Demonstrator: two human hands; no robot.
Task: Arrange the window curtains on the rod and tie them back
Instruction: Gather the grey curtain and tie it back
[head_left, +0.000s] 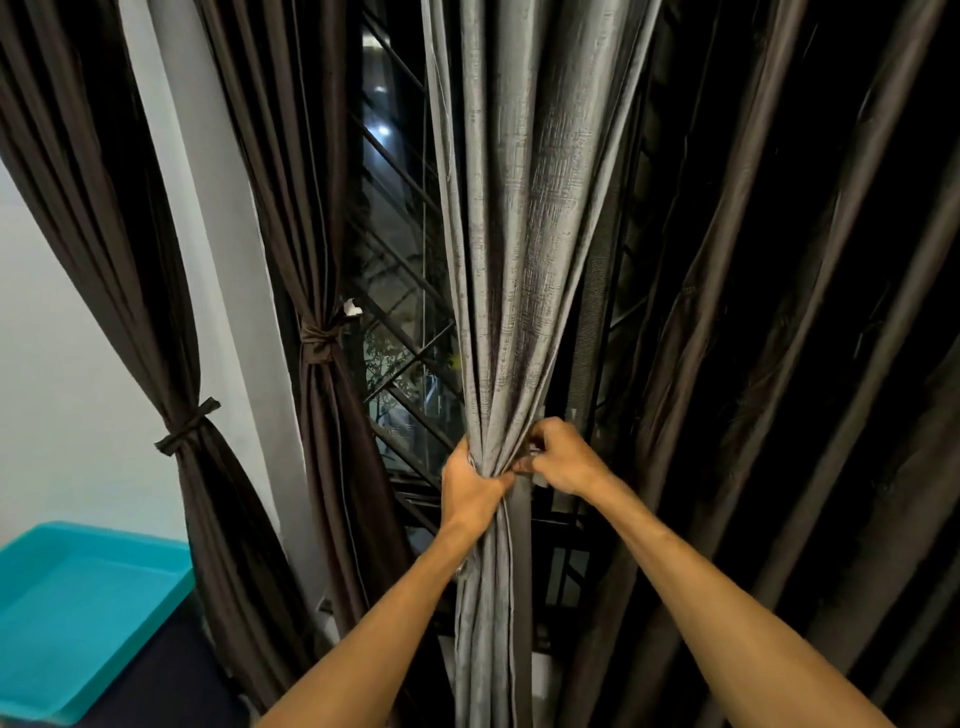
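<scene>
Dim room, white wall (67, 312) at left, dark window behind. Teal tub (78, 613) lower left, nearest. Both forearms reach up to centre. Left hand (470, 486) grips gathered grey curtain (519, 260), fingers curled round bunch. Right hand (563, 457) just beside, touching bunch's right edge, fingers curled, pinching fold; exact piece pinched unclear. Loose dark curtain (779, 364) right. Two brown curtains left (306, 208) (104, 208), each cinched by tie (318, 340) (184, 426). Window grille (400, 291) farthest.

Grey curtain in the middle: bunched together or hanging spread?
Bunched. The grey curtain narrows into the left hand, which grips it; the right hand pinches fabric alongside. Tied yet: cannot tell.
</scene>
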